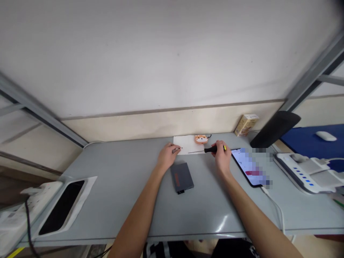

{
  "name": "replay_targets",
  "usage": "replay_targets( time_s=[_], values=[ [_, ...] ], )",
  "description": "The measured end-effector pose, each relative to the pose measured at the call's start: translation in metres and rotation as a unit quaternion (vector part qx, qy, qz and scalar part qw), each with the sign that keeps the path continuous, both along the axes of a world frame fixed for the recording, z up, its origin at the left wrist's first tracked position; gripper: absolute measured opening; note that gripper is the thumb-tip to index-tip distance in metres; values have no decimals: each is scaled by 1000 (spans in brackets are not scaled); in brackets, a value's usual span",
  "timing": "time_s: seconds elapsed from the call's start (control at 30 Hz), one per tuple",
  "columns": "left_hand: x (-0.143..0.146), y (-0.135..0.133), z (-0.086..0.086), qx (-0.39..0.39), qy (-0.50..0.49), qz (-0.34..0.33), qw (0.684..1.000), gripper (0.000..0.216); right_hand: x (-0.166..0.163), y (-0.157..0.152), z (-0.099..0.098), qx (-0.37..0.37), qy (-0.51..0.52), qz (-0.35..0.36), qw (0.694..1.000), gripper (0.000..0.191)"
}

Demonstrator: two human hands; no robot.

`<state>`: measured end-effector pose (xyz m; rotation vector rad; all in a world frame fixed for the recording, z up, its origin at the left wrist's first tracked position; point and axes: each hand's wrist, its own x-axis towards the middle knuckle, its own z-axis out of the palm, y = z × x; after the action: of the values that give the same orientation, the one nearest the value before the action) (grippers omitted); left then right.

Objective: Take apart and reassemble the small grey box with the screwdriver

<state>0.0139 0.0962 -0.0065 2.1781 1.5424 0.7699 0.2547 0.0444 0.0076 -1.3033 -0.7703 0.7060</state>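
My right hand [221,156] is closed around a screwdriver [211,149] with a black handle and a yellow end. Its thin shaft points left, over the front of a white sheet of paper [186,143]. At the paper's left edge, my left hand [168,154] pinches a small, slim greyish piece [175,150] whose kind I cannot make out. A tiny dark speck lies on the paper just beyond those fingertips. Between my forearms, a flat dark grey case [182,177] with orange lettering lies on the desk, a black part sticking out at its near edge.
An orange animal-faced case [201,139] sits at the paper's back right. Right of my hand are a lit phone [248,167] on a white cable, a power strip [303,175], a black upright object [275,129] and a small carton [245,124]. Another phone [63,206] lies left.
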Motion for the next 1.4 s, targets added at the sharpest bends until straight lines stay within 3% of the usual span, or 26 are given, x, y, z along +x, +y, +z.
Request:
replay_targets(
  time_s=[0.2,0.33,0.4,0.53,0.8,0.97,1.1,1.27,1.4],
  values=[
    [-1,-2,-5,3,17,-8,1000,25,2,-1,2,7,9,-7,1000,37],
    [-16,-10,13,8,-6,13,1000,28,7,1,4,4,27,-28,999,35],
    [-27,-18,29,-24,-32,-23,999,31,10,2,4,1,36,-39,999,34],
    [-38,-37,51,-202,-38,-187,961,61,13,4,6,-10,69,-61,996,32],
    [-17,-48,43,-231,15,-192,954,58,17,3,14,-6,82,-86,993,30],
    [-14,-49,39,-196,37,-173,965,55,27,-1,18,40,1,-107,993,33],
    [-7,-52,34,-186,-1,-164,969,51,29,-7,22,52,-106,-89,989,32],
    [-2,-59,34,-288,-7,-111,951,48,19,-16,26,57,-196,-46,978,32],
    [-9,-62,45,-327,-71,-220,916,60,16,-21,24,81,-254,-14,964,33]
  ],
)
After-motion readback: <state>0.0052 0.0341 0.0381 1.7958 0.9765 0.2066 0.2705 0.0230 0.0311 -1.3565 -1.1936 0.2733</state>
